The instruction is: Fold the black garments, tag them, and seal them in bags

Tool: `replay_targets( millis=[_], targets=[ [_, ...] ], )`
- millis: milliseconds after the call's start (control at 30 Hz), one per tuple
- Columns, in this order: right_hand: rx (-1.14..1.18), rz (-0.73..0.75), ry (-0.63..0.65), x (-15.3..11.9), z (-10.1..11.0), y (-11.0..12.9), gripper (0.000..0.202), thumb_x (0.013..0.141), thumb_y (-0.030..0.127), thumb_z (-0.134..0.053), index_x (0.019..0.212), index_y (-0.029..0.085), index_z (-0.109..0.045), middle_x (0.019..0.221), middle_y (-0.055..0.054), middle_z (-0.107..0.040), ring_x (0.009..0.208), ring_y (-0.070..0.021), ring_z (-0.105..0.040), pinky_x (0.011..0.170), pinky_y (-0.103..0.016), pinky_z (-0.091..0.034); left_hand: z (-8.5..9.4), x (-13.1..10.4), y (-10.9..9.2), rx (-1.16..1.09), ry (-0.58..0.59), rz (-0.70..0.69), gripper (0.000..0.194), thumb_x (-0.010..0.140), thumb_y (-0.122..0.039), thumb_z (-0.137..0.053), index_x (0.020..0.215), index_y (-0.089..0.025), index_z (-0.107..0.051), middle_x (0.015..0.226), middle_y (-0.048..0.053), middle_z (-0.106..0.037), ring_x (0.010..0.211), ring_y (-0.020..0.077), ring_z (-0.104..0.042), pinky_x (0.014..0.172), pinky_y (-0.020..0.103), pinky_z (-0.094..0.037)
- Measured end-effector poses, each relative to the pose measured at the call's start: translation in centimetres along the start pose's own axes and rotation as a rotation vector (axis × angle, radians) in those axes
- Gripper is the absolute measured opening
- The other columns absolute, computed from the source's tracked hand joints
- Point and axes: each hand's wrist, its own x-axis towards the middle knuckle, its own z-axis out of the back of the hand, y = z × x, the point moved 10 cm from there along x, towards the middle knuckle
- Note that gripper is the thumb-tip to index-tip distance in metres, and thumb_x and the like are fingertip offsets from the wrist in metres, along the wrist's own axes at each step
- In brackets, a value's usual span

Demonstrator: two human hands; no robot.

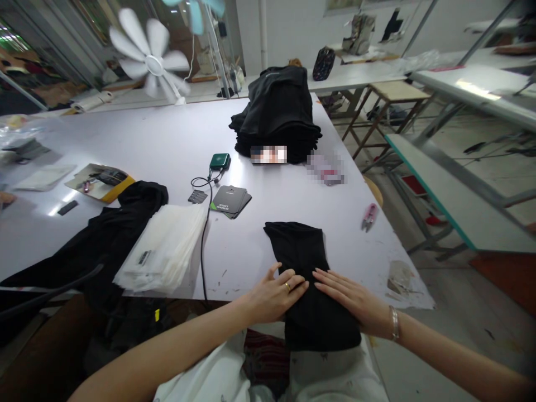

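A folded black fabric piece [295, 243] lies at the table's front edge, its near end hanging over toward my lap. Across its left side rests my left hand [278, 293], fingers extended on the cloth, a ring on one of them. My right hand [354, 298] lies flat along the right side, fingers stretched and a bracelet at the wrist. The fingertips of both hands nearly meet over the fabric's middle. Dark printed cards [228, 200] lie beyond my left hand, beside a stack of translucent white bags [161, 248].
Farther back stands a tall pile of black garments [276, 103]. Pink thread snips [369, 216] lie near the right edge. A green device [220, 161] trails a black cable over the front edge. More black cloth [96, 240] lies left; a fan [153, 65] stands behind.
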Motion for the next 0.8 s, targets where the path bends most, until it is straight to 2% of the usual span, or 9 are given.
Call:
replay_targets(
  millis=[100, 200, 300, 367, 433, 500, 600, 700, 800],
  targets=[
    [0.188, -0.083, -0.056, 0.2, 1.2, -1.3, 0.062, 0.073, 0.016, -0.05, 0.131, 0.018, -0.029, 0.133, -0.013, -0.039, 0.121, -0.021, -0.038, 0.099, -0.037, -0.034, 0.5, 0.4, 0.8, -0.163, -0.046, -0.011, 0.054, 0.077, -0.027, -0.048, 0.127, -0.014, -0.035, 0.13, 0.01, -0.042, 0.125, 0.0238, -0.026, 0.104, 0.044, -0.012],
    [0.407, -0.275, -0.139, 0.5, 2.2, -3.7, 0.056, 0.072, 0.022, -0.055, 0.124, 0.021, -0.035, 0.115, -0.011, -0.055, 0.103, -0.0221, -0.054, 0.087, -0.035, -0.045, 1.5, 0.8, 2.7, -0.424, -0.145, 0.077, 0.05, 0.073, -0.024, -0.052, 0.121, -0.015, -0.04, 0.121, 0.009, -0.051, 0.114, 0.0205, -0.043, 0.1, 0.036, -0.026],
    [0.577, -0.455, -0.312, 0.8, 3.3, -5.8, 0.048, 0.075, 0.031, -0.055, 0.118, 0.021, -0.038, 0.103, -0.008, -0.06, 0.092, -0.023, -0.058, 0.078, -0.035, -0.049, 2.3, 1.0, 5.4, -0.657, -0.257, 0.303, 0.051, 0.076, -0.027, -0.05, 0.124, -0.017, -0.035, 0.107, 0.008, -0.059, 0.095, 0.02, -0.055, 0.084, 0.033, -0.041],
    [0.686, -0.587, -0.448, 0.9, 3.7, -7.1, 0.045, 0.074, 0.039, -0.056, 0.112, 0.02, -0.04, 0.102, -0.008, -0.06, 0.091, -0.0237, -0.058, 0.076, -0.035, -0.05, 2.5, 0.8, 7.4, -0.779, -0.349, 0.491, 0.047, 0.08, -0.033, -0.047, 0.123, -0.019, -0.035, 0.102, 0.007, -0.061, 0.089, 0.0204, -0.058, 0.078, 0.032, -0.044],
    [0.852, -0.726, -0.523, 1.2, 3.1, -8.1, 0.051, 0.072, 0.044, -0.058, 0.112, 0.021, -0.037, 0.098, -0.007, -0.061, 0.088, -0.0231, -0.059, 0.072, -0.035, -0.051, 2.5, 0.4, 9.0, -0.876, -0.44, 0.637, 0.04, 0.082, -0.038, -0.044, 0.118, -0.02, -0.039, 0.099, 0.006, -0.062, 0.088, 0.0204, -0.059, 0.077, 0.031, -0.045],
    [1.027, -0.843, -0.517, 1.7, 1.6, -8.3, 0.058, 0.072, 0.048, -0.058, 0.116, 0.023, -0.031, 0.09, -0.005, -0.062, 0.082, -0.022, -0.061, 0.066, -0.035, -0.053, 2.1, 0.0, 10.3, -0.928, -0.498, 0.745, 0.037, 0.083, -0.04, -0.044, 0.115, -0.021, -0.042, 0.099, 0.006, -0.062, 0.09, 0.0207, -0.058, 0.079, 0.032, -0.044],
    [1.175, -0.943, -0.481, 2.4, 0.3, -7.9, 0.062, 0.07, 0.05, -0.059, 0.117, 0.026, -0.026, 0.081, -0.001, -0.063, 0.074, -0.0211, -0.063, 0.056, -0.033, -0.053, 1.0, -0.7, 11.5, -0.958, -0.489, 0.854, 0.04, 0.082, -0.042, -0.045, 0.115, -0.02, -0.043, 0.1, 0.007, -0.061, 0.094, 0.0213, -0.057, 0.082, 0.033, -0.043],
    [1.218, -0.957, -0.454, 2.7, 0.2, -7.6, 0.058, 0.068, 0.049, -0.061, 0.111, 0.025, -0.03, 0.08, -0.001, -0.062, 0.072, -0.0198, -0.062, 0.053, -0.03, -0.052, 0.7, -1.0, 12.1, -0.985, -0.474, 0.859, 0.038, 0.081, -0.045, -0.046, 0.11, -0.02, -0.046, 0.099, 0.006, -0.061, 0.093, 0.0202, -0.057, 0.082, 0.032, -0.043],
    [1.22, -0.922, -0.43, 2.9, 0.9, -7.6, 0.049, 0.07, 0.05, -0.06, 0.103, 0.023, -0.036, 0.08, -0.001, -0.061, 0.072, -0.0169, -0.061, 0.054, -0.027, -0.05, 1.2, -1.3, 12.7, -1.001, -0.487, 0.839, 0.033, 0.081, -0.048, -0.043, 0.094, -0.019, -0.052, 0.087, 0.003, -0.061, 0.082, 0.0169, -0.057, 0.074, 0.028, -0.043]
  ],
)
